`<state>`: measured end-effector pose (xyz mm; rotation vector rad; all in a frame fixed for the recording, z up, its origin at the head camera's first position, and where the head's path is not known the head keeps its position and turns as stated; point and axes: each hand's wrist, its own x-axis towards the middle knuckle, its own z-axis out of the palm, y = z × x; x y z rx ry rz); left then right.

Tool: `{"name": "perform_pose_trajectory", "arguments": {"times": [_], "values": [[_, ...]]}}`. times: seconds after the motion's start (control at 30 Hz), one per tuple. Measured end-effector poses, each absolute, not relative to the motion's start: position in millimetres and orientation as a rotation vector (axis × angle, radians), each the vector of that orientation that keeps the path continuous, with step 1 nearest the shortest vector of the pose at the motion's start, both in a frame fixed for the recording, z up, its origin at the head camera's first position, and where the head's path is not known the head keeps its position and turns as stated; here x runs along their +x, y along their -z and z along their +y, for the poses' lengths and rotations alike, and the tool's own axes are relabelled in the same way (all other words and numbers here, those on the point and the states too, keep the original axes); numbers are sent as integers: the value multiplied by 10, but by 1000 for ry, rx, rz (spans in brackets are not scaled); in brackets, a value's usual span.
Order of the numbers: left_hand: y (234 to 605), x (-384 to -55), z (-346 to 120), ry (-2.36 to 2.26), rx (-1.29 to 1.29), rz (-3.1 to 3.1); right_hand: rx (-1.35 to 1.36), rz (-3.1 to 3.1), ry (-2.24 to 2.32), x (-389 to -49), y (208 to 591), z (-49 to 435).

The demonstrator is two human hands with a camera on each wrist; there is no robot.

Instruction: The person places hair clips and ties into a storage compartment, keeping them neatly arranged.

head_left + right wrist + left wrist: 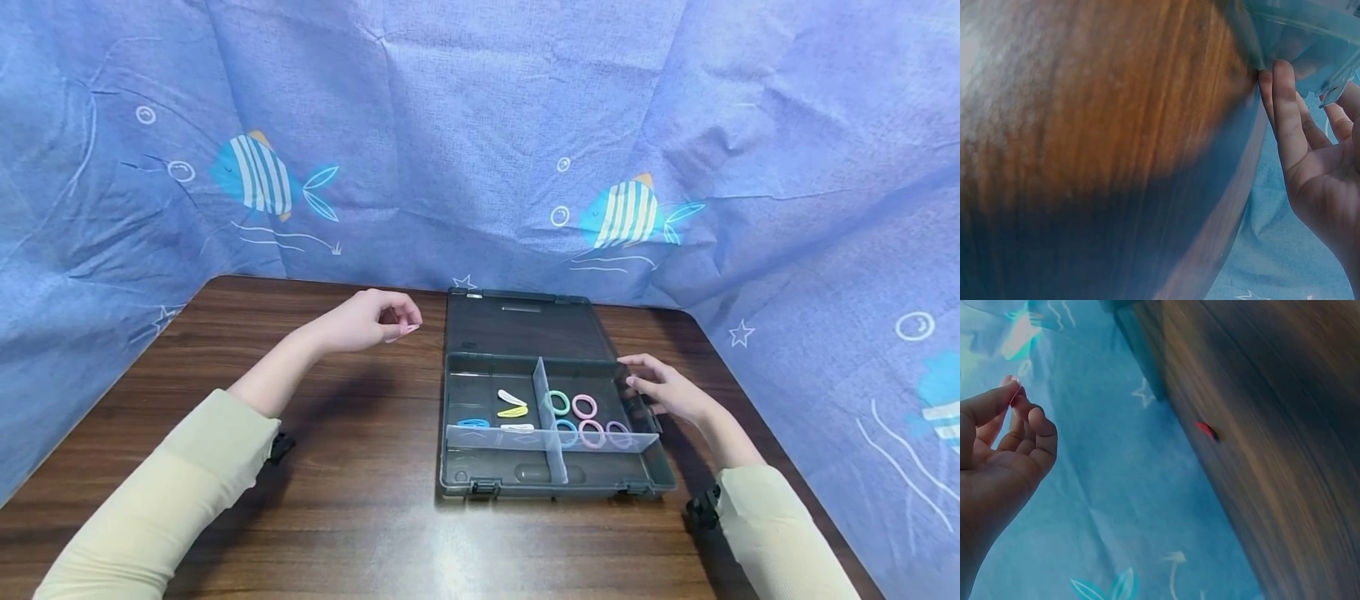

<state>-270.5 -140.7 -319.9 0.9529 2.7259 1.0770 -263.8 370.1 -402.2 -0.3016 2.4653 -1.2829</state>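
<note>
My left hand [369, 320] is raised above the table, left of the box, pinching a small pale pink snap hair clip [406, 331] between thumb and fingertips. In the left wrist view the clip [1015, 392] shows only as a thin pinkish edge. The grey divided box [502, 483] lies with its lid [525, 329] folded back. White, yellow and blue hair clips [513, 412] are in its far-left compartment; several coloured hair ties [585, 407] occupy the far-right one. My right hand [670, 390] touches the box's right side, its fingers [1284, 94] fairly straight along the wall.
A small red and dark piece [1208, 431] lies on the wooden table [1260, 419] in the left wrist view. Translucent dividers [551, 421] cross inside the box. Behind the table hangs a blue fish-patterned cloth [450, 125].
</note>
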Motion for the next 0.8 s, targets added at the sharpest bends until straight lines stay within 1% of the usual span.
{"name": "perform_pose_trajectory", "arguments": {"times": [0.2,0.57,0.8], "values": [[3142,-2660,-1227,-1118,935,2705,-298,2471,1276,-2639,4020,3707],[3164,-2642,-911,-1137,1101,2588,-300,2487,1251,-2632,4004,3702],[3238,-2643,-743,-1135,1146,2517,-296,2488,1254,-2634,4008,3701]]}}
